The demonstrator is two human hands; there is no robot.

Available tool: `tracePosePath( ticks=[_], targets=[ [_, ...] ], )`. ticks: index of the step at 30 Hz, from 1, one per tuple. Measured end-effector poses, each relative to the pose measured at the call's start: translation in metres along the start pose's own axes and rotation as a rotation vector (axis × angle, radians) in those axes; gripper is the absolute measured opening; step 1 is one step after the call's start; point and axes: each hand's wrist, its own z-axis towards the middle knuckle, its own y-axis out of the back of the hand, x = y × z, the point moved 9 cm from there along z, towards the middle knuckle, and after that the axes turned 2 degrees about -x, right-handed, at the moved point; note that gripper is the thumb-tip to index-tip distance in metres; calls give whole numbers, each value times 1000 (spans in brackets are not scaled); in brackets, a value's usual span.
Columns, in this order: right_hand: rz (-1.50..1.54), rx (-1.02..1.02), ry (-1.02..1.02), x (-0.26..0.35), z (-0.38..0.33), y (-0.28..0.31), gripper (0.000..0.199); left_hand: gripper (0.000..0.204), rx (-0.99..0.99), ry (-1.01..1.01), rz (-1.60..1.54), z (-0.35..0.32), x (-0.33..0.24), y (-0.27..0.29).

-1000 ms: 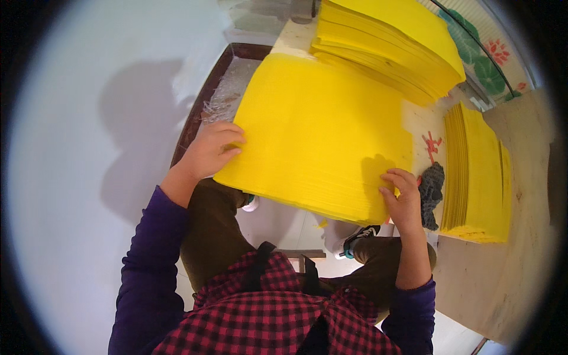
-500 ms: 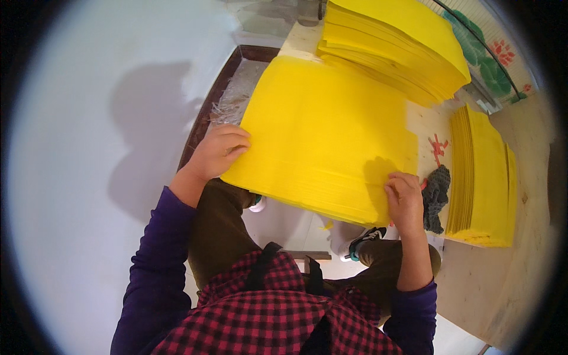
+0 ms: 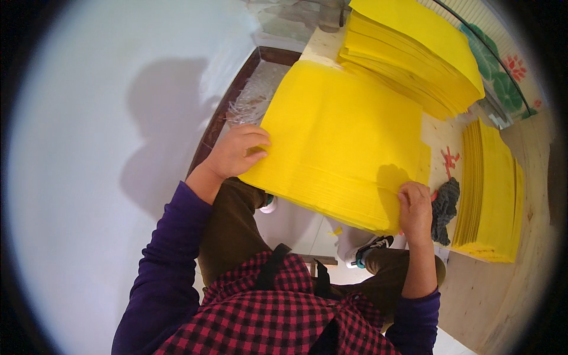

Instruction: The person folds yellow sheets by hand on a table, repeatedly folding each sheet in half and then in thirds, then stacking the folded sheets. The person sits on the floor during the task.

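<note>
A low stack of yellow sheets (image 3: 340, 142), like felt or thick paper, lies across the table in front of me. Its near edge shows thin layers and juts over the table's front. My left hand (image 3: 241, 151) pinches the stack's left edge between bent fingers and thumb. At the near right corner, my right hand (image 3: 416, 212) is closed on the edge, its fingertips partly hidden. The top sheet lies nearly flat, with soft ripples along its near side. How many layers each hand holds cannot be made out.
A taller yellow stack (image 3: 414, 56) stands behind, and another pile (image 3: 488, 195) sits at the right. Beside it lie a dark grey knitted cloth (image 3: 445, 211) and red strips (image 3: 449, 161). Whitish shredded strands (image 3: 254, 97) lie left of the table. A pale wall (image 3: 89, 177) borders the left.
The whole scene has shifted slightly right and down in the picture as the view moved. Both hands keep their places at the sheet's edges.
</note>
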Motion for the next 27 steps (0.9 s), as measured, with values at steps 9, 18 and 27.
tracePosePath(
  ticks=[9,18,27],
  targets=[
    [62,-27,-87,-5,-3,2,13,25,3,23,38,-1,-3,2],
    [100,-41,-102,-11,-7,1,13,31,-59,46,57,-9,3,9],
    [74,-34,-24,-3,-6,3,10,30,-55,70,33,-16,14,10]
  ],
)
